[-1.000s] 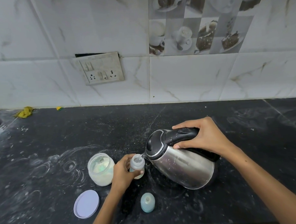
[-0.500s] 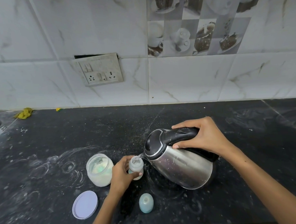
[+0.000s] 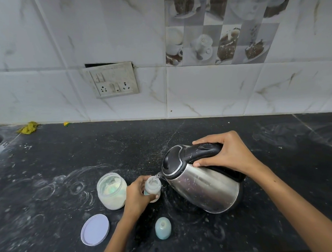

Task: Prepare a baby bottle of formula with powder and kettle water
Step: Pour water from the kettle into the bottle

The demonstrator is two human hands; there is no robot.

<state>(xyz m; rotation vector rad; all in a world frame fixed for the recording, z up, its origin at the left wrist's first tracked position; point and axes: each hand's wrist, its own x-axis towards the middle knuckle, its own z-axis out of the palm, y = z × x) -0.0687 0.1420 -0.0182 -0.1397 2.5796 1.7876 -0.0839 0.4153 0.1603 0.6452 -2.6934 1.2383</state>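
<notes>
Now we pour: our right hand [image 3: 230, 157] grips the kettle [image 3: 199, 183] handle, tilting the spout over the bottle [image 3: 152, 186] at lower centre, which our left hand [image 3: 137, 196] clasps upright on the desk [image 3: 277, 225]. The bottle mouth is narrow, so too steep a tilt could send hot water over our fingers or flood the bottle. The open powder jar [image 3: 112, 191] just beside could catch splashes.

Bottle [image 3: 152, 188] lower half behind left hand [image 3: 138, 197]

No readable text, brand, number or label shows on any object or wall tile here.
</notes>
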